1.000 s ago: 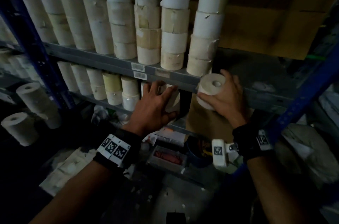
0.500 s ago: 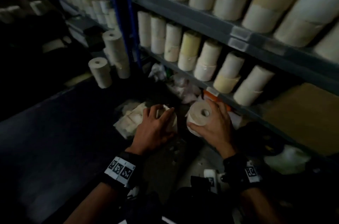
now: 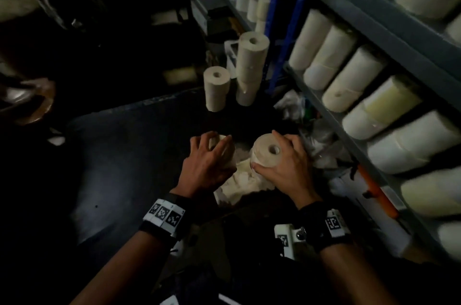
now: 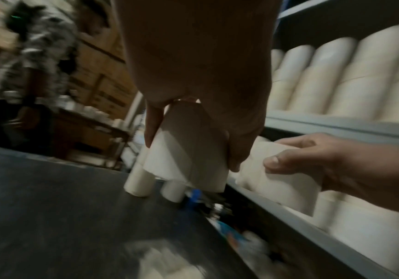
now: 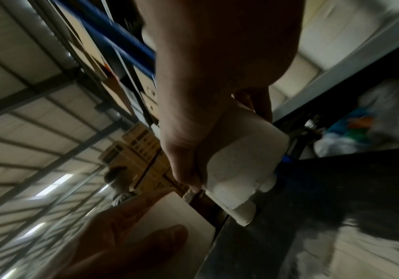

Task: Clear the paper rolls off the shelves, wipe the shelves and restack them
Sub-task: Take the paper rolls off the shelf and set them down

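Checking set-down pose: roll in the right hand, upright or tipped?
Roughly upright. In the head view the roll shows its core hole facing up at the camera, with the right hand gripping its side.

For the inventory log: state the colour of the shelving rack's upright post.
Blue; the upright post shows best in the head view.

Head view: downward from above, shelves (image 3: 374, 17) at right of frame. Wrist views: close, along each hand, from below. Shared by all: both held paper rolls (image 3: 267, 152) and the dark floor (image 3: 124, 155).
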